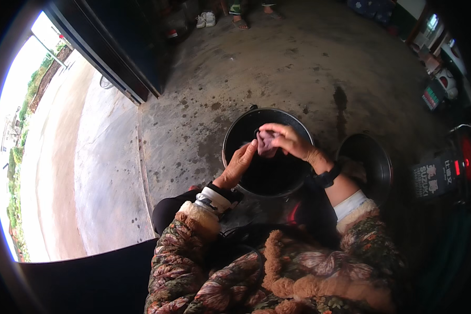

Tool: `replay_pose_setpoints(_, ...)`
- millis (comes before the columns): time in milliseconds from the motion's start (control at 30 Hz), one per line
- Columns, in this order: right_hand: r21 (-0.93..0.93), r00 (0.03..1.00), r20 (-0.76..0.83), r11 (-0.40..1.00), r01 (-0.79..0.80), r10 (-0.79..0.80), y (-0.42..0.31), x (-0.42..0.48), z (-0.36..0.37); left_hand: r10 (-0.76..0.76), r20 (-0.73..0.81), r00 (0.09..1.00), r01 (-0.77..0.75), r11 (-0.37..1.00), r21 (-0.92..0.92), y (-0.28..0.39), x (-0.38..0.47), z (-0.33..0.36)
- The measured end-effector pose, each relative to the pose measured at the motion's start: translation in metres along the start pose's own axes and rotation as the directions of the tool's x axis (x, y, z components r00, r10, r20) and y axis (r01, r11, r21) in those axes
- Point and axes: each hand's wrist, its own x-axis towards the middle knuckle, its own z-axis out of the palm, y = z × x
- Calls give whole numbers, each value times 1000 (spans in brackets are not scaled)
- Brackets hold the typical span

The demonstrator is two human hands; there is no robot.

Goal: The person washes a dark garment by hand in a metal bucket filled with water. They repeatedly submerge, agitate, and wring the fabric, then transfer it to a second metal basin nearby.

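Observation:
A small, crumpled mauve cloth (266, 144) is held up over a round black basin (307, 135) on the concrete floor. My right hand (292, 140) grips the cloth from the right, its fingers curled over the top. On the other side, the thumb of my left hand (238, 163) reaches the cloth's left edge. The other fingers of that hand are mostly hidden, so its grip is unclear. Inside the basin it is too dark to make out any contents. Dark bands circle both wrists, below the cuffs of a flowered padded jacket (180, 255).
Close on the right stands a second dark basin (386, 165) with a pale, cloth-like thing (353, 168) in it. Beyond it is a motorcycle's mud flap (433, 178) bearing writing. White shoes (206, 19) and a person's sandalled foot (241, 23) are ahead. A doorway opens at left.

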Motion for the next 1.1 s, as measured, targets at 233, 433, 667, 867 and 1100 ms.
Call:
replay_pose_setpoints(233,111,1000,13,994,-18,16,16,2,4,-77,-23,997,52,842,-536,-8,1,-2)
replay_pose_setpoints(433,141,937,-348,990,9,41,13,6,-10,-23,123,992,112,611,-784,-2,4,-3)
replay_pose_setpoints(667,80,997,-81,997,10,-4,26,7,0,-96,60,994,112,753,-649,-9,5,-3)
replay_pose_setpoints(867,-118,983,-141,988,102,-118,38,10,8,-65,35,997,73,802,-592,-4,3,3)
replay_pose_setpoints(1100,166,966,-244,985,-40,81,21,10,3,-120,16,993,117,985,129,-9,4,5)
